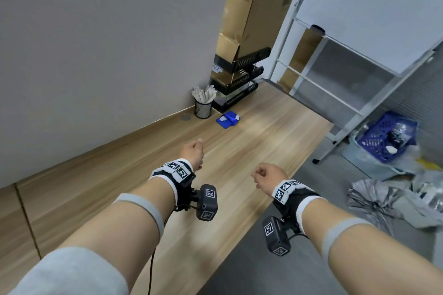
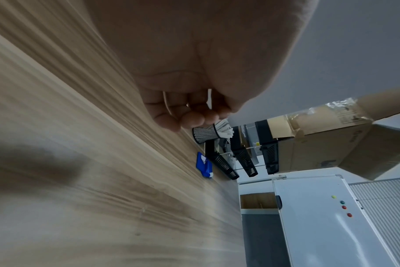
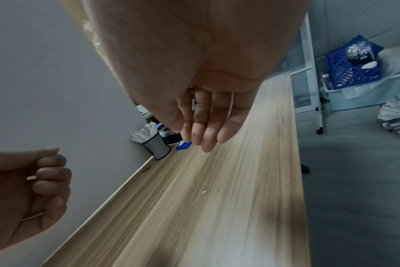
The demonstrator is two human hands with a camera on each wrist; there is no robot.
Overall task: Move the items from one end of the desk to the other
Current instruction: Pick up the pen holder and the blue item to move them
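At the far end of the wooden desk (image 1: 268,141) lie a blue packet (image 1: 227,119) (image 2: 203,165) (image 3: 184,145) and a black mesh cup (image 1: 203,109) (image 2: 203,134) (image 3: 156,147) full of paper-wrapped sticks. Behind them stands a black three-tier tray rack (image 1: 237,81) (image 2: 242,157). My left hand (image 1: 193,151) (image 2: 189,115) (image 3: 34,180) hovers over the middle of the desk, fingers curled into the palm, holding nothing. My right hand (image 1: 266,175) (image 3: 208,126) hovers near the desk's right edge, fingers relaxed and empty. Both are well short of the items.
A tall cardboard box (image 1: 259,7) leans in the corner behind the rack. A wheeled whiteboard stand (image 1: 335,93) stands right of the desk's far end. On the floor are a blue crate (image 1: 383,136) and grey bags (image 1: 383,199). A grey wall runs along the desk's left side.
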